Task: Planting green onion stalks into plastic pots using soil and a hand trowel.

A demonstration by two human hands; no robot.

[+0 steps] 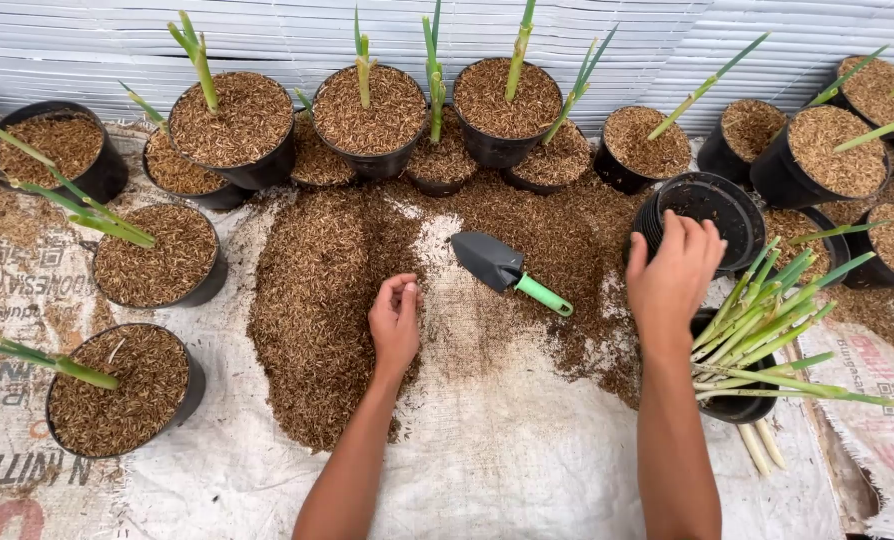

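Observation:
My left hand (395, 322) rests on a heap of brown husk material (317, 300) spread over a white woven sack (507, 450), fingers curled and together. My right hand (673, 275) reaches to the rim of a stack of empty black pots (712, 205), fingers laid over its near edge. A small trowel (507, 268) with a dark blade and green handle lies on the husk between my hands. A bundle of green cuttings (767, 330) lies across a black pot (742, 405) by my right forearm.
Several black pots filled with husk, each holding a green shoot, stand along the back (367, 115) and left (157, 255). More filled pots (837, 150) crowd the right. A white corrugated sheet (267, 35) forms the back wall.

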